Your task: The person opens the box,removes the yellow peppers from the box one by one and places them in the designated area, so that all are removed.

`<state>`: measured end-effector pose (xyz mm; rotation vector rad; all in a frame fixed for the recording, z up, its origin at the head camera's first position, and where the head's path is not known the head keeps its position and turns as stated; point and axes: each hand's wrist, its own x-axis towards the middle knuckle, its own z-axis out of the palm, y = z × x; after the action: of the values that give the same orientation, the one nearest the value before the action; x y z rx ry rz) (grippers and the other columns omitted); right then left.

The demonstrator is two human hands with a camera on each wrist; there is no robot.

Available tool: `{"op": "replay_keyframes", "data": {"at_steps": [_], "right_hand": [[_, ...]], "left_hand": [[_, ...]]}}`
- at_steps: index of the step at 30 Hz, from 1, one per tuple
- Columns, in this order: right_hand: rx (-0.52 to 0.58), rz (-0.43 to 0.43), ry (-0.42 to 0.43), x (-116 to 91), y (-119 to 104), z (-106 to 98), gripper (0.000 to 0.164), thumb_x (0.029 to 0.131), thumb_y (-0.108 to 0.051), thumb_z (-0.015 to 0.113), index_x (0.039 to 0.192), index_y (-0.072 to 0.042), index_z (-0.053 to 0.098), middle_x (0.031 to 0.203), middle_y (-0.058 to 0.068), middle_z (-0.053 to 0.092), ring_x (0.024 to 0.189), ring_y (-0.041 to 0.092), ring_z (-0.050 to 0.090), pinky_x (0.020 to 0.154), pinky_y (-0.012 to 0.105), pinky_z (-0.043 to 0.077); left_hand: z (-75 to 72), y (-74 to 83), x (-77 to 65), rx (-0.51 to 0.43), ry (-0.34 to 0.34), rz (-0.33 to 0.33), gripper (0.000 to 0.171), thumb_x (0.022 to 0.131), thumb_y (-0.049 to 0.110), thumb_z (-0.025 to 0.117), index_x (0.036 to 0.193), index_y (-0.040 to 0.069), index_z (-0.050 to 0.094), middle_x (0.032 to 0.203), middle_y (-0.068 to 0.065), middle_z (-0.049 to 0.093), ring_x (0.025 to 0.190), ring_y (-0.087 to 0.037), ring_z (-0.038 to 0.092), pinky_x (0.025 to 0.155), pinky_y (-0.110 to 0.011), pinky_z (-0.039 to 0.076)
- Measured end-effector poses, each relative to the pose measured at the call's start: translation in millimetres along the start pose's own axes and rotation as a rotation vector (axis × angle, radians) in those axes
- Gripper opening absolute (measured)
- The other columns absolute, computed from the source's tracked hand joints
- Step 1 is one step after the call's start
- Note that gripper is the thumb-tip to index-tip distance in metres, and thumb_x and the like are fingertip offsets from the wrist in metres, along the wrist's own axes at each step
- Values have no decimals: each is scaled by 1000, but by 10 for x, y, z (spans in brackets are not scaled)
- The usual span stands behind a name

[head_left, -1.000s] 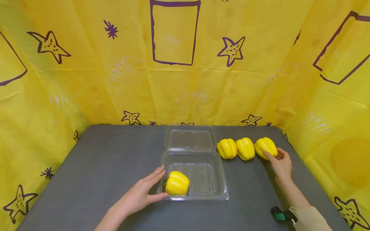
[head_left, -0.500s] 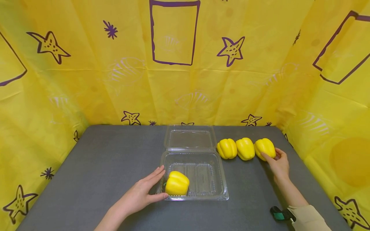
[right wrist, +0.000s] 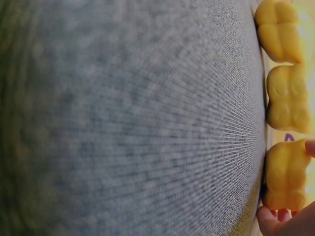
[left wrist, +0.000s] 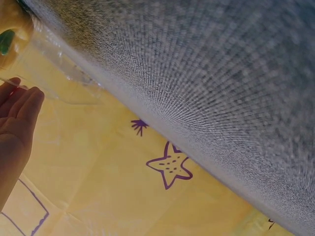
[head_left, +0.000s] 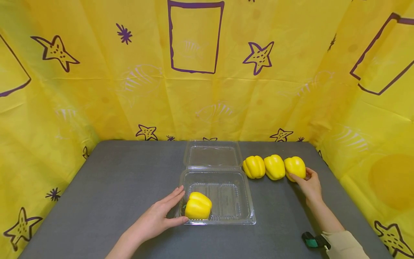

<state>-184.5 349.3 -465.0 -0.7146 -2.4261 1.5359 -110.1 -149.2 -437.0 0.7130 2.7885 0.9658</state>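
My left hand (head_left: 157, 215) rests at the left side of a clear plastic clamshell container (head_left: 247, 201), its fingers straight along the rim and its thumb at the near corner. Inside that container, in the near left corner, lies a yellow bell pepper (head_left: 198, 205); its green stem (left wrist: 6, 42) shows in the left wrist view. At the right, my right hand (head_left: 312, 186) holds another yellow bell pepper (head_left: 295, 167) between thumb and fingers. This one is the rightmost of a row, beside a middle pepper (head_left: 274, 167) and a left pepper (head_left: 253, 167).
The container's lid (head_left: 213, 155) is folded back flat on the grey table (head_left: 136, 172). A yellow cloth (head_left: 207, 100) with purple drawings stands around the back and sides. A black and green strap (head_left: 313, 241) sits by the right sleeve (head_left: 344, 244).
My right hand has shifted slightly left with the rightmost bell pepper, which now sits closer to the middle one and more upright. The left hand and the container have not moved.
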Motion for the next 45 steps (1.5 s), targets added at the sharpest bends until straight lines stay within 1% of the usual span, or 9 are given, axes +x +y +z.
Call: {"op": "replay_keyframes", "data": {"at_steps": [7,14,19,20,23,27,30,37,45], "right_hand": [[22,6,-35,10,-7,-10,88,90,-30,71,150,8,19,143,25,33,118,30,38,81,22,38],[23,-7,-30,4,-19,-21,86,90,-28,71,150,7,20,141,22,34,108,22,40,75,13,38],[44,-45,-25,-46,-54,-37,84,91,-24,70,150,7,18,146,24,31,116,27,39,76,11,36],[49,-50,-25,-57,-62,-39,84,91,-23,70,150,7,18,147,25,30,119,29,38,79,12,36],[43,-64,-17,-85,-89,-46,85,91,-25,70,151,6,19,149,25,28,125,34,33,90,22,35],[21,-77,-3,-124,-126,-51,83,90,-26,70,151,3,22,150,24,27,129,38,27,99,44,31],[16,-82,-4,-162,-161,-55,83,90,-28,70,152,2,22,151,24,24,131,40,25,101,48,29],[46,-98,22,-250,-277,-52,80,91,-24,69,152,-2,23,153,21,17,135,38,19,110,51,29],[75,-91,8,-344,-422,1,77,92,-24,68,152,-5,25,154,18,15,135,34,20,109,50,30]], "left_hand": [[3,1,-1,-4,-1,2,87,81,59,69,148,8,43,156,-2,34,140,-24,36,104,-50,39],[1,-3,6,0,-1,9,89,81,62,67,148,8,43,156,-3,34,140,-24,36,104,-50,39],[1,-5,6,8,4,18,90,81,65,64,147,8,43,156,-2,34,140,-24,35,104,-49,39],[1,-6,6,9,5,21,90,81,65,64,147,8,43,156,-2,34,140,-23,35,104,-49,39],[1,-5,6,9,11,27,90,82,65,64,147,7,43,156,-3,34,140,-23,35,104,-49,39],[2,-3,8,11,17,35,89,82,64,65,147,7,43,156,-3,34,140,-23,36,104,-49,39],[3,-3,7,12,18,37,89,82,64,65,147,7,43,156,-3,34,140,-22,36,104,-48,39],[-2,0,3,7,12,34,88,82,61,67,147,7,43,156,-3,34,140,-23,35,105,-49,39],[-5,6,-2,1,0,19,88,82,60,67,148,7,42,156,-2,33,140,-24,35,105,-51,38]]}}
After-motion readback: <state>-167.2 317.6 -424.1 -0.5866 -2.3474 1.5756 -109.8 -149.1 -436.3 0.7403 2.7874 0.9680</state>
